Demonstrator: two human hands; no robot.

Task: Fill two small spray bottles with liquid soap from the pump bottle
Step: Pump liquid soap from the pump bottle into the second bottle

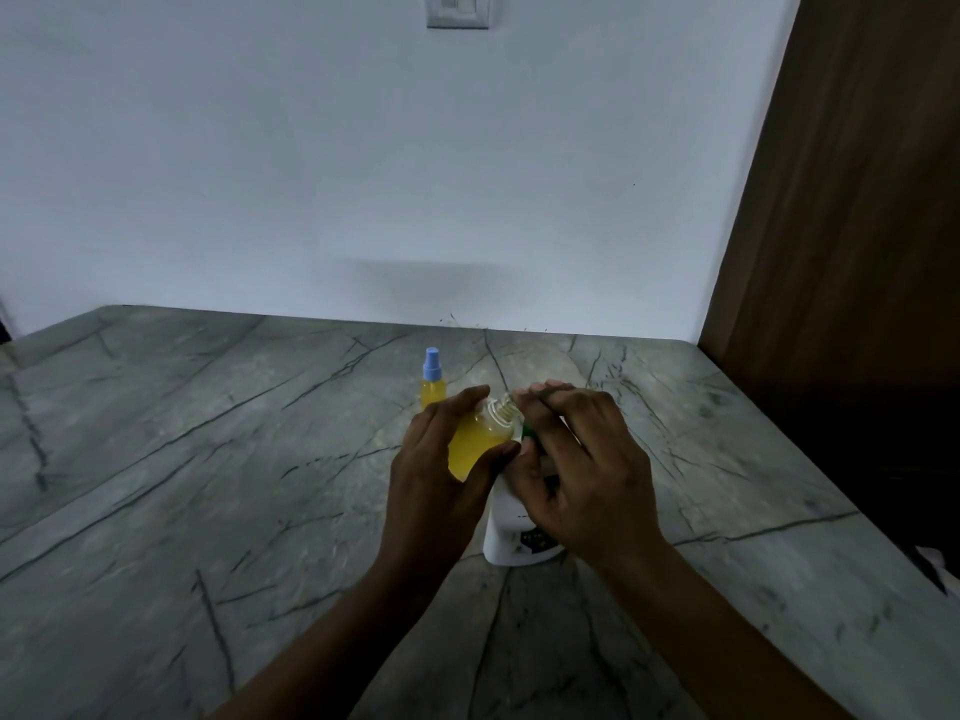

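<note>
A grey marble counter [208, 459] veined with dark lines runs back to a plain white wall [311, 174] in a dim room, a switch plate [457, 10] high on the wall and a brown wooden panel [857, 200] closing the right side. Near the counter's middle, a person's left hand [436, 470] wraps its fingers and thumb round an uncapped spray bottle [480, 441] holding yellow liquid, its open neck tilted toward the right hand [582, 459]. That hand lies over the top of a white pump bottle [511, 532] standing on the counter, fingers across the pump head, thumb tucked against the neck, hiding most of the pump. Just behind the left hand stands a second spray bottle [434, 384], upright, yellow-filled, with a blue cap [432, 363]
</note>
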